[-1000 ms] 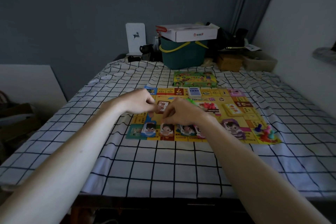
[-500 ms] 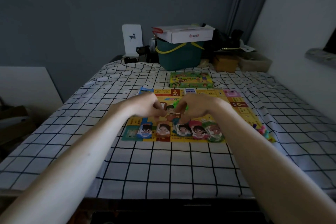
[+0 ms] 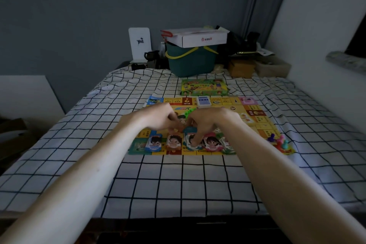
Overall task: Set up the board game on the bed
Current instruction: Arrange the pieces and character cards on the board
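Observation:
A yellow game board (image 3: 259, 123) lies flat on the checked bed sheet (image 3: 178, 180). Several character cards (image 3: 174, 141) stand in a row along its near edge. My left hand (image 3: 156, 118) and my right hand (image 3: 206, 123) meet over the board's middle, fingers curled. Both pinch a small blue-edged character card (image 3: 190, 130) just above the row. A stack of blue-backed cards (image 3: 203, 102) rests on the board's far edge. Coloured pawns (image 3: 279, 141) stand on the near right corner. The green game box (image 3: 204, 87) lies beyond the board.
A dark green bucket (image 3: 190, 61) with a white carton (image 3: 198, 37) on top stands at the head of the bed. A white card with a deer (image 3: 139, 44), brown boxes (image 3: 241, 68) and clutter sit beside it. A white wall runs along the right.
My hands came together over the board's middle, then dropped toward the near row with a small card between them. More character cards now stand in the row.

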